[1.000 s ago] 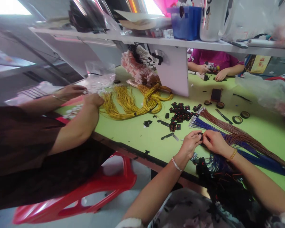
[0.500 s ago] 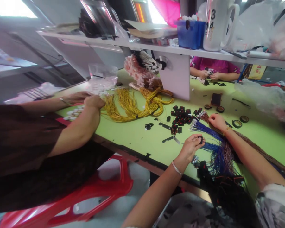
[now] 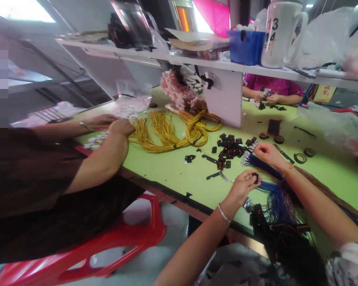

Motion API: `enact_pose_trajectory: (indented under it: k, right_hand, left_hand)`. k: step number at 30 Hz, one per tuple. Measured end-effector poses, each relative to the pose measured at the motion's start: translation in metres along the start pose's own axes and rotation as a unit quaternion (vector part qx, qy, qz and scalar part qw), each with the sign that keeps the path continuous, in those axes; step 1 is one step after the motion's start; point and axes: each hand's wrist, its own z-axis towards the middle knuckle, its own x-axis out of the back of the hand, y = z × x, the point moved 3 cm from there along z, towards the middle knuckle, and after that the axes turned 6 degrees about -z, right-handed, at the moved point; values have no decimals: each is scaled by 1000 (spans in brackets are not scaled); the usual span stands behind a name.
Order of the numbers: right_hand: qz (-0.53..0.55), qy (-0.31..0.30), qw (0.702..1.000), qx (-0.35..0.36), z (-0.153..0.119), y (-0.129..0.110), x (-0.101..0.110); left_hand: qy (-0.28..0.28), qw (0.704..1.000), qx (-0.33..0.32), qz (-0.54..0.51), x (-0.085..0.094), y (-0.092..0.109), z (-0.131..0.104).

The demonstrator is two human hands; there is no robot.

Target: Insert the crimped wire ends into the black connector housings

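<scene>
1 head camera — facing forward-down, near the table point(image 3: 155, 169) — far left seemingly blurred.

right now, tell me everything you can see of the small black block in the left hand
The small black block, plastic by its look, is pinched in the left hand, over the green tabletop. Fingers partly hide it. Thin blue wires show just beyond it, rightward in the picture; whether any joins it cannot be told. Finer details are too small.

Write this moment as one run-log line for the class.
left hand: holds small black piece | right hand: at wire tips, grip unclear | table: pile of black pieces
</scene>
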Motion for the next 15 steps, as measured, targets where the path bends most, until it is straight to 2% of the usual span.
enact_pose_trajectory:
  k: [4,9,15]
  right_hand:
    - [46,-13,999,-23,-36,-3,-3]
    - [46,-2,998,-34,-79,2,-5]
    - [-27,11,1000,10,-94,3,-12]
  left_hand:
    - [-11,1000,-7,-25,0,0,1]
    - [-4,999,-5,-42,-1,-2,3]
    - [-3,999,-1,-53,0,-5,5]
